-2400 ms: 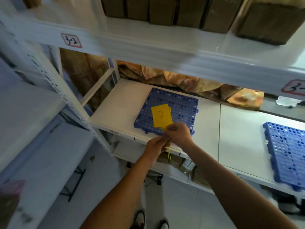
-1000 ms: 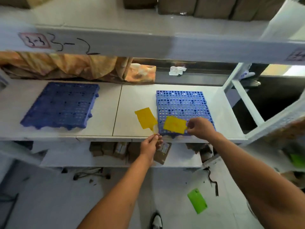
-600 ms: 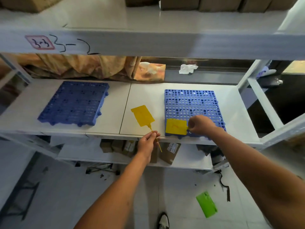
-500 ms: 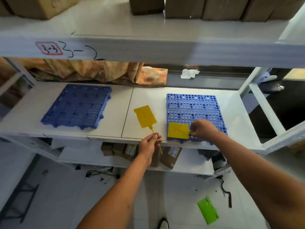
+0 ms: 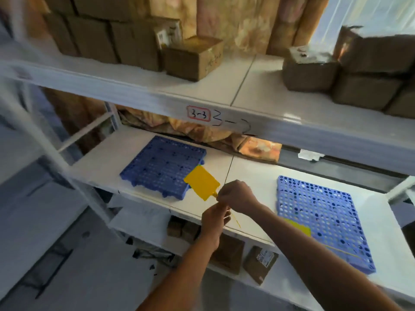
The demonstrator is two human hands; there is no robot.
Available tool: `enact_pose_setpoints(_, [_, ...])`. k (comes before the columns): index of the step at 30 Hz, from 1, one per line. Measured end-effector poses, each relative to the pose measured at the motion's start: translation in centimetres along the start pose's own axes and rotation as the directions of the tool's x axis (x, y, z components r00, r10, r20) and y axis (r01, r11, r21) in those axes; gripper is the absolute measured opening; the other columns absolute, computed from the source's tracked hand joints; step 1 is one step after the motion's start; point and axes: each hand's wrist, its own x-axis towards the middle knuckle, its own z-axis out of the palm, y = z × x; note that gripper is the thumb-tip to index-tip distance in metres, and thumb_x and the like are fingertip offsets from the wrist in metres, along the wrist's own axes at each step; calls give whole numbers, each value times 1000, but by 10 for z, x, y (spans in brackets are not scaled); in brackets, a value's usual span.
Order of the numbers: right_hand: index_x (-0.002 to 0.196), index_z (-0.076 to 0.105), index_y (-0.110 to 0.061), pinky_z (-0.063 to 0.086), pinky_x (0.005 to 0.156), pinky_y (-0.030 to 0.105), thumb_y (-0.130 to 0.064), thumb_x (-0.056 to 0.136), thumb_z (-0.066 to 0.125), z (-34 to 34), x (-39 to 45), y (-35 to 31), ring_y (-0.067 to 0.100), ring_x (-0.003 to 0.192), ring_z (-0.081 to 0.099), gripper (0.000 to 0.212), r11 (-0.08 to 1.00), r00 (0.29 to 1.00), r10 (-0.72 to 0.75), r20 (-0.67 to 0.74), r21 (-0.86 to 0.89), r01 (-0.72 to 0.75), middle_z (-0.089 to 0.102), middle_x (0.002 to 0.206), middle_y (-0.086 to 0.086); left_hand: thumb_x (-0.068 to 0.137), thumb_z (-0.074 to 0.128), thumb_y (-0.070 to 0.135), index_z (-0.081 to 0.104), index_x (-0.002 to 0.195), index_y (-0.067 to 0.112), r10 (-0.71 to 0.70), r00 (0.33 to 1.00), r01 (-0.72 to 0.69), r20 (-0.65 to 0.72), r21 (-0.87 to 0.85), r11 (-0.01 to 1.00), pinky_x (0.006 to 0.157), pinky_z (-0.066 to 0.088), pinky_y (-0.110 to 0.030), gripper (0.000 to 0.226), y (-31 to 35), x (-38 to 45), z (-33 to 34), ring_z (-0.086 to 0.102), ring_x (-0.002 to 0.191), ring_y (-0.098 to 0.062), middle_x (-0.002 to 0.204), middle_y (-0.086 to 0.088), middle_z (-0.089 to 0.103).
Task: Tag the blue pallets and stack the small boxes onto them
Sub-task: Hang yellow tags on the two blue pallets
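Observation:
Two blue perforated pallets lie on the white middle shelf (image 5: 251, 176): a darker left pallet (image 5: 164, 166) and a lighter right pallet (image 5: 323, 214). A yellow tag (image 5: 299, 228) lies on the right pallet's near left corner, partly behind my right forearm. A second yellow tag (image 5: 202, 186) hangs in the air over the left pallet's near right corner. My right hand (image 5: 235, 196) pinches it at its neck, and my left hand (image 5: 214, 221) just below holds its thin yellow tie. Several small brown boxes (image 5: 193, 57) stand on the upper shelf.
More brown boxes (image 5: 312, 71) fill the upper shelf's right side. The shelf beam carries a "3-3" label (image 5: 198, 113). Crumpled orange cloth (image 5: 224, 135) lies along the back of the middle shelf. Small cartons (image 5: 260, 263) sit on the lower shelf. A white upright post (image 5: 67, 176) stands at left.
My right hand left the tag on the right pallet and joined my left hand on the other tag. Both hands and my view shifted left toward the left pallet.

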Motion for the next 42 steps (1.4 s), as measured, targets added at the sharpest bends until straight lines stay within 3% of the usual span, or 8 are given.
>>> enact_pose_setpoints(7, [70, 72, -15, 32, 53, 23, -24, 82, 71, 74, 85, -134, 14, 70, 59, 15, 989, 998, -57, -15, -139, 54, 67, 73, -5, 98, 53, 11, 63, 72, 10, 45, 994, -34, -98, 113, 993, 62, 52, -22, 28, 74, 60, -129, 57, 67, -18, 65, -4, 62])
enact_pose_setpoints(13, [54, 41, -19, 27, 47, 26, -15, 83, 65, 128, 152, -213, 3, 51, 39, 38, 963, 992, -73, 100, -251, 96, 40, 56, -7, 98, 51, 4, 60, 73, 10, -30, 998, 40, -62, 158, 987, 75, 46, -41, 27, 107, 113, -222, 54, 75, -25, 72, -14, 59])
enact_pose_setpoints(23, [76, 73, -13, 55, 69, 32, -19, 91, 62, 154, 205, -220, 24, 78, 70, 20, 915, 972, 84, 221, -404, 13, 69, 77, 4, 94, 51, 14, 48, 64, 14, -153, 987, 132, 39, 328, 936, 59, 42, -22, 31, 107, 138, -316, 47, 61, -18, 63, -8, 49])
enact_pose_setpoints(30, [62, 55, -26, 49, 69, 32, -16, 94, 64, 160, 210, -231, 25, 78, 62, 34, 911, 968, 108, 227, -412, -5, 55, 67, -6, 94, 52, 12, 49, 61, 17, -146, 989, 127, 18, 398, 909, 67, 43, -28, 33, 116, 141, -336, 43, 66, -23, 70, -19, 48])
enact_pose_setpoints(33, [85, 72, -15, 52, 72, 35, -21, 98, 60, 163, 200, -228, 27, 78, 62, 19, 919, 968, 127, 218, -393, -32, 60, 80, 7, 96, 50, 8, 56, 76, 5, -147, 989, 120, 28, 440, 890, 69, 39, -35, 20, 120, 144, -344, 44, 74, -29, 78, -24, 48])
enact_pose_setpoints(36, [95, 69, -11, 48, 68, 33, -34, 105, 51, 157, 187, -224, 32, 92, 70, 31, 942, 973, 188, 132, -306, -140, 66, 92, 12, 102, 47, 20, 68, 93, 1, -22, 999, -2, 29, 646, 764, 80, 47, -40, 29, 135, 152, -350, 62, 94, -31, 100, -21, 67])
enact_pose_setpoints(39, [140, 58, -16, 52, 90, 42, -35, 110, 43, 138, 166, -222, 36, 124, 62, 39, 934, 975, 219, 31, -296, -201, 59, 142, 15, 102, 44, 28, 69, 96, 13, 162, 982, -172, 98, 819, 548, 87, 53, -44, 29, 174, 148, -354, 64, 100, -33, 106, -13, 69])
enact_pose_setpoints(42, [135, 56, -7, 49, 93, 43, -48, 108, 34, 120, 162, -234, 38, 120, 61, 54, 928, 955, 289, -64, -227, -296, 62, 133, 19, 106, 36, 42, 54, 142, 19, 218, 960, -244, 174, 904, 352, 113, 38, -45, 47, 215, 164, -360, 46, 137, -30, 148, -8, 52])
